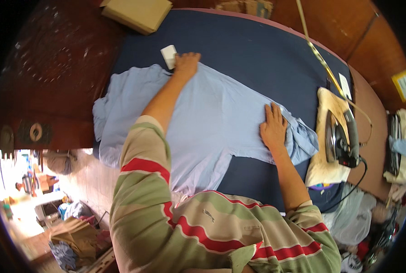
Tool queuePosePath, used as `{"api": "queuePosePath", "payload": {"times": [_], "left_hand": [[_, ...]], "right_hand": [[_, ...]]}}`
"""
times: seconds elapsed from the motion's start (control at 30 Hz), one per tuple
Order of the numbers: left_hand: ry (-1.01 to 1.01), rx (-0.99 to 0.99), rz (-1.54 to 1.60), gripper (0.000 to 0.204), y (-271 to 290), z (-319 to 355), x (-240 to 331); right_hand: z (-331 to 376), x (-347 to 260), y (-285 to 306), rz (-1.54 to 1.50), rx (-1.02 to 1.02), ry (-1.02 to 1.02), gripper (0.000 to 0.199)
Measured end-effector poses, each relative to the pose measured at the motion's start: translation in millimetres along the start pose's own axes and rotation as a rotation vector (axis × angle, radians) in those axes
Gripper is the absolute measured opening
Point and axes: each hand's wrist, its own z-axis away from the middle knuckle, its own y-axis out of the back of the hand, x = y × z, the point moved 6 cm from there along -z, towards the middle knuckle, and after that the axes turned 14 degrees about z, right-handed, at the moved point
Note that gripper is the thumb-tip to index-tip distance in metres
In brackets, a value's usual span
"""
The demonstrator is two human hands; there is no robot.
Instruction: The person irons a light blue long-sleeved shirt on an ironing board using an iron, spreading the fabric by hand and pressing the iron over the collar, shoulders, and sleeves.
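A light blue shirt (pixel 203 113) lies spread over a dark navy padded table cover (pixel 244 50), with folds bunched at its left end and at the sleeve on the right. My left hand (pixel 186 66) reaches to the shirt's far edge, its fingers curled over the cloth there; the fingertips are partly hidden. Right beside its thumb is a small white block-like piece (pixel 168 56). Flat on the sleeve rests my right hand (pixel 274 126), fingers spread, just left of the crumpled cuff end (pixel 303 139).
An iron (pixel 341 136) sits on a cream cloth pad (pixel 323 159) at the right, its cord trailing toward me. A pole (pixel 319 54) slants above it. A cardboard box (pixel 138 13) stands at the far left edge. Clear plastic bags (pixel 353 216) lie at the lower right.
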Motion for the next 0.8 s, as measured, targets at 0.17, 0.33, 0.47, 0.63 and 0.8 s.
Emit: {"api": "queuePosePath", "payload": {"times": [0.17, 0.33, 0.47, 0.63, 0.8], "left_hand": [[-0.193, 0.145, 0.476, 0.03, -18.9, 73.4, 88.0], [0.065, -0.024, 0.58, 0.042, -29.4, 69.9, 73.6], [0.002, 0.218, 0.559, 0.042, -21.3, 87.6, 37.6], [0.017, 0.09, 0.402, 0.04, -14.9, 88.5, 37.5], [-0.025, 0.273, 0.05, 0.037, -18.5, 85.1, 31.5]], "right_hand": [[2.4, 4.3, -6.3, -0.03, -0.079, -0.024, 0.06], [6.0, 17.6, -14.9, 0.04, 0.001, 0.093, 0.058], [4.6, 18.0, -21.3, 0.074, -0.023, 0.123, 0.057], [5.9, 22.0, -18.3, 0.092, 0.0, 0.132, 0.056], [6.6, 17.5, -19.6, 0.079, 0.0, 0.126, 0.057]]}}
